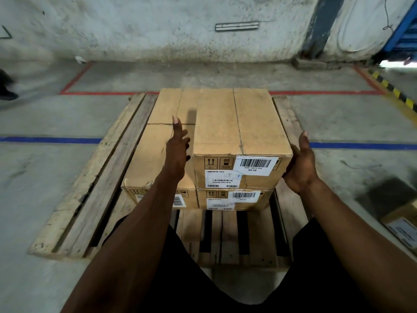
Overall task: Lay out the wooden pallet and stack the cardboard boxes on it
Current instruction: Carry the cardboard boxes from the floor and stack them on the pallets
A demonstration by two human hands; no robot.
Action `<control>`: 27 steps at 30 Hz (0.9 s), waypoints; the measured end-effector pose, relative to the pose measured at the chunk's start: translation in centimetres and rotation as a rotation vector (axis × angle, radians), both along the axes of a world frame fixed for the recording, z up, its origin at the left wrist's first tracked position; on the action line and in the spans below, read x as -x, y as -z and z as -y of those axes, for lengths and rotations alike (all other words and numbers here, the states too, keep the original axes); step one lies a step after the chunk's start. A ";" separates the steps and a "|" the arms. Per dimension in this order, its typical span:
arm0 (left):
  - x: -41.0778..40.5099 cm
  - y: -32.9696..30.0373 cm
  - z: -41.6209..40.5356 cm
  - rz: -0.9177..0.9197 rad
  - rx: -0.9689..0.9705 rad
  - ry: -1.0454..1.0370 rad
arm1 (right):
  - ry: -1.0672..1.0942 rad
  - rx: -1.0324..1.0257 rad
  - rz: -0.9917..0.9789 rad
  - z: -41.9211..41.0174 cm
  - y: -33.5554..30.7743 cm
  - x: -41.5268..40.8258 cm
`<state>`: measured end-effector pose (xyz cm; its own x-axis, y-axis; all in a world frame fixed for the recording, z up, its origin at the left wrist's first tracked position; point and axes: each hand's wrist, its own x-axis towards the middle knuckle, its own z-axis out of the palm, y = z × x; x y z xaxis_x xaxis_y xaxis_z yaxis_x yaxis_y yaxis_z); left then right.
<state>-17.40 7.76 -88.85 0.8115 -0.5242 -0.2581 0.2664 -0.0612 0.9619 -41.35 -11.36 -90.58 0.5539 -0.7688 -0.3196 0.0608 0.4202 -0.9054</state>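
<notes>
While both of my arms reach forward over the near slats of the wooden pallet (228, 233), I keep one hand on each side of the top box (239, 136), which reads to me as squaring it up or letting it go after setting it down. My right hand (301, 163) lies flat against the box's right face, fingers straight, thumb up; whether the palm presses or only touches I cannot tell. My left hand (178, 143) hangs spread beside the left face, above the lower left box (155, 159), gripping nothing. The top box sits on a lower right box (234, 198), labels facing me, probably so the barcodes stay readable and the edges line up. Another box (169, 105) fills the far left of the pallet; anything behind the right-hand stack is hidden. My left forearm covers part of the lower left label. At the right edge a blurred carton (401, 220) is cut off by the frame. Beyond, red floor tape (108, 93) marks a bay before a stained wall (158, 30).
</notes>
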 end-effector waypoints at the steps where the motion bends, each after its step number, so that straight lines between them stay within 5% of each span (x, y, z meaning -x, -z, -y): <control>1: 0.3 -0.5 0.0 0.051 0.023 0.009 | 0.005 0.023 -0.001 0.2 0.1 0.1; 6: 0.7 -1.8 0.0 0.423 0.019 0.026 | 0.019 0.245 -0.036 -1.3 -1.2 -0.6; 16: -0.8 -2.1 -0.1 0.723 -0.294 0.168 | 0.074 0.866 -0.566 -1.8 -4.6 1.3; 23: 1.6 -6.9 -4.2 0.558 -0.256 -0.094 | 0.088 0.984 -0.788 -4.7 -7.6 4.8; 27: 5.3 -12.7 -6.7 0.487 -0.369 -0.049 | 0.013 0.893 -0.810 -9.3 -12.3 8.0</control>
